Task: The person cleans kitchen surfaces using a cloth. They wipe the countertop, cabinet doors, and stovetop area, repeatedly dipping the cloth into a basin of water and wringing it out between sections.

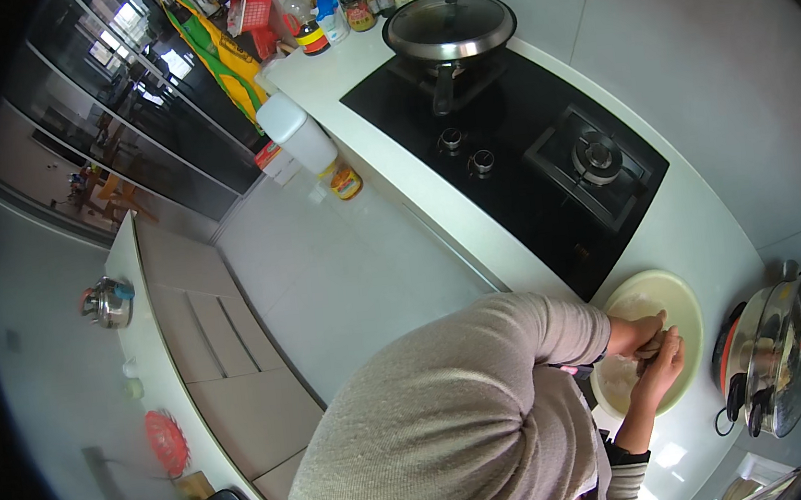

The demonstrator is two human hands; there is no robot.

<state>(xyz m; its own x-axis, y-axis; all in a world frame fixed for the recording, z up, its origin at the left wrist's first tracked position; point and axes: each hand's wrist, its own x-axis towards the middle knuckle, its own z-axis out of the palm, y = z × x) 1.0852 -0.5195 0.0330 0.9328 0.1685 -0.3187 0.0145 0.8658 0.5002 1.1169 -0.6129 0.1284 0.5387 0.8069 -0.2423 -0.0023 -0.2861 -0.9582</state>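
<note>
A pale yellow-green basin [696, 359] stands on the counter, with white powder or residue over its inner wall and bottom. My left hand [636, 334] reaches in from the stove side. My right hand [663, 367] comes from the opposite side and meets it over the basin. The fingers of both hands are bent and close together. Something greyish-brown shows between them, but it is too small and covered to name. Sleeves of beige knit are pushed back from both wrists.
A black gas hob [503, 117] adjoins the basin, with a lidded pan [450, 28] on its far burner. A glass-lidded electric pot [772, 359] stands beyond the basin. Bottles [307, 27] line the counter's far end. A kettle [111, 304] and a red basket [167, 443] occupy the opposite counter.
</note>
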